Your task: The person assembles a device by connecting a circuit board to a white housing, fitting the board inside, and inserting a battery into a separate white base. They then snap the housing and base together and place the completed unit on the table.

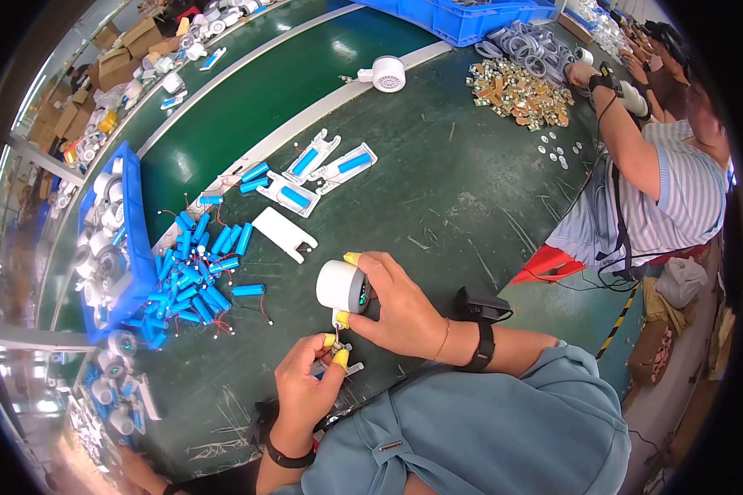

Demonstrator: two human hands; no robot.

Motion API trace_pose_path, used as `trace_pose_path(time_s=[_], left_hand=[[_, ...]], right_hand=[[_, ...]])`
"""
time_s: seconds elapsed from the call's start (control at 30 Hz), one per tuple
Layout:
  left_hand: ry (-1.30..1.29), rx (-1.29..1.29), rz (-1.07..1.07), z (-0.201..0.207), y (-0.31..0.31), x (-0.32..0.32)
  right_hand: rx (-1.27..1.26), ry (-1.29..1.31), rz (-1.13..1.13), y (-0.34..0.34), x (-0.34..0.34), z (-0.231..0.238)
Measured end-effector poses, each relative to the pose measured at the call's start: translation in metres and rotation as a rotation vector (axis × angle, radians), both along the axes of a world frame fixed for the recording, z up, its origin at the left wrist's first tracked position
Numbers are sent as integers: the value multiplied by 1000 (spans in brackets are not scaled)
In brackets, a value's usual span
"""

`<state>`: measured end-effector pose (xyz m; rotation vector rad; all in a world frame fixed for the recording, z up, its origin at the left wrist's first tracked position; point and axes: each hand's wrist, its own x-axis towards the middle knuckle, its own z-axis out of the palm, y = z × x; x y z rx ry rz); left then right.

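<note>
My right hand (404, 318) is closed around a white fan head (334, 285) with a dark grey band and small green lights on its side. Yellow covers sit on the tips of its thumb and a finger. Just below, my left hand (301, 384) pinches a small pale part (341, 346) at the lower end of the fan head, where thin wires seem to run; its exact kind is hidden by the fingertips. Those fingertips wear yellow covers too. A narrow white piece (355, 368) shows beneath the left thumb, mostly hidden.
Blue battery cells (194, 276) with red wires lie heaped at left, beside a blue bin (144, 239) of white housings. White handle shells (347, 167) holding cells, a bare shell (282, 233) and a fan (388, 74) lie beyond. Small circuit boards (520, 92) are piled far right, near a co-worker (660, 181).
</note>
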<state>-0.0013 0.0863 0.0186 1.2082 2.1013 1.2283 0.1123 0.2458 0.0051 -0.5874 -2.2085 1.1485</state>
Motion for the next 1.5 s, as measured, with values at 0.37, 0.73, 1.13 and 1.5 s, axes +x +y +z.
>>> trace_pose_path(time_s=[0.37, 0.73, 1.13, 1.5], left_hand=[[5, -16, -5, -2, 0, -3], [-481, -12, -225, 25, 6, -28], [-67, -44, -47, 87, 77, -104], [276, -144, -12, 133, 154, -234]], right_hand=[[25, 4, 5, 2, -2, 0], [-38, -78, 75, 13, 10, 7], [-286, -77, 233, 55, 23, -7], [-272, -106, 201, 65, 21, -8]])
